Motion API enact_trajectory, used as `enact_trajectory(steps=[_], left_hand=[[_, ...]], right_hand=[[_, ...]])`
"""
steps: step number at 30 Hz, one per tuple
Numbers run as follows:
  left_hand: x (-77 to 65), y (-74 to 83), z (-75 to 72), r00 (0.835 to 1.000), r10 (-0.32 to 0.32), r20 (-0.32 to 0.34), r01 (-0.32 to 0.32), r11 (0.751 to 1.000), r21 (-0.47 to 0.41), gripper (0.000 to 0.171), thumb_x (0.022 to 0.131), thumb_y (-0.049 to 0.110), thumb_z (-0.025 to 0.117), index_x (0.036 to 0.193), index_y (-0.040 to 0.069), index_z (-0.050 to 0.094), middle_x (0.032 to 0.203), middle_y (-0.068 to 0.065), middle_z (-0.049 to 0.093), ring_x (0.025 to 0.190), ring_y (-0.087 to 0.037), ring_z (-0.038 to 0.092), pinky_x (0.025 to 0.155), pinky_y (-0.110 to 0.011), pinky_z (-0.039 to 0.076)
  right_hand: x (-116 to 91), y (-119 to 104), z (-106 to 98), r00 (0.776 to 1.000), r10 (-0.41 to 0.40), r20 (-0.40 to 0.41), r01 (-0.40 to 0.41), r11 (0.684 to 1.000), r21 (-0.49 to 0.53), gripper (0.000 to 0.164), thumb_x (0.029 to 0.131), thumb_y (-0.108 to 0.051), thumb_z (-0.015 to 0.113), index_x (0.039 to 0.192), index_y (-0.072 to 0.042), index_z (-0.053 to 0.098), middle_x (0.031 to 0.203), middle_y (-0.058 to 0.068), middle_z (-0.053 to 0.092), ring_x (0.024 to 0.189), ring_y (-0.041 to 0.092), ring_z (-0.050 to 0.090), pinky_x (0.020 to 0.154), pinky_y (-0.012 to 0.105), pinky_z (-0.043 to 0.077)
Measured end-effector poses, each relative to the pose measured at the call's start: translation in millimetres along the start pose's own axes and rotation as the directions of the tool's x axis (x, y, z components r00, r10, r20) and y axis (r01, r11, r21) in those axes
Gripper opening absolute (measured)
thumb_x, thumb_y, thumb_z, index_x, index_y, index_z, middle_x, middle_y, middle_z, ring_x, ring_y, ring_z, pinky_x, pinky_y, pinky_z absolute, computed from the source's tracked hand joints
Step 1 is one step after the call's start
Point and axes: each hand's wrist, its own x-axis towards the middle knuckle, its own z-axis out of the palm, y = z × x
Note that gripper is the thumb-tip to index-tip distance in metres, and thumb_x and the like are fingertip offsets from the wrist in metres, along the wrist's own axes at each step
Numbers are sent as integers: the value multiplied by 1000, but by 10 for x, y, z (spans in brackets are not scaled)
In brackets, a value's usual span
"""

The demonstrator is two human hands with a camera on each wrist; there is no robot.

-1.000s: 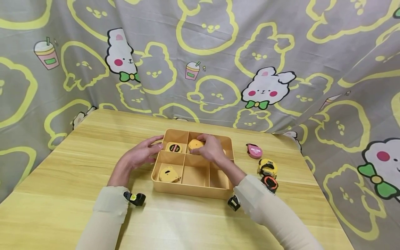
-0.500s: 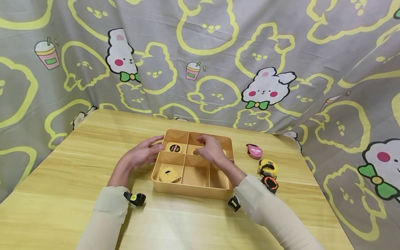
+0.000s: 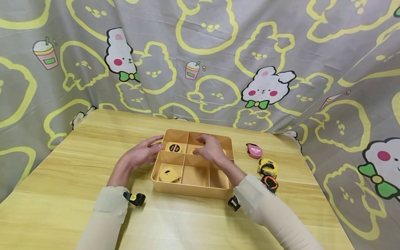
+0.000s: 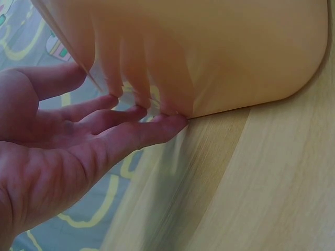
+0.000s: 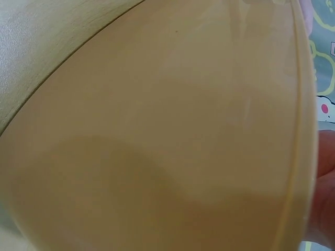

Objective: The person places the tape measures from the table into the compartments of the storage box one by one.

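An orange-tan six-compartment box [image 3: 193,192] stands on the table. My left hand [image 3: 141,152] touches its left wall with extended fingertips, the thumb at the rim; the left wrist view shows these fingers [image 4: 131,133] against the wall. My right hand [image 3: 210,149] reaches into the back middle compartment, fingers spread over a yellow tape measure [image 3: 192,151] that it partly hides. A round yellow tape measure with a black label [image 3: 174,148] lies back left, a bear-shaped yellow tape measure [image 3: 168,174] front left. Something yellow [image 3: 224,152] shows back right, mostly hidden by my right hand.
On the table [image 3: 78,166], right of the box, lie a pink tape measure [image 3: 255,151], a yellow-and-black one [image 3: 268,168] and an orange-and-black one [image 3: 269,183], partly behind my right sleeve. A patterned curtain [image 3: 215,93] hangs behind and beside the table.
The right hand's yellow tape measure has gone down into the back middle compartment, and the fingers have come off it. The left hand and the box stay in place.
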Motion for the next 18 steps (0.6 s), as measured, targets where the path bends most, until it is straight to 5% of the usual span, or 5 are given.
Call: enact_trajectory(steps=[18], left_hand=[[-4, -2, -9, 1000, -2, -7, 3, 1000, 17, 66, 110, 27, 44, 165, 13, 10, 159, -28, 31, 145, -47, 38, 117, -63, 33]], right_hand=[[-1, -12, -60, 999, 2, 50, -1, 1000, -29, 51, 84, -13, 78, 132, -3, 64, 135, 15, 65, 128, 33, 57, 107, 45, 49]])
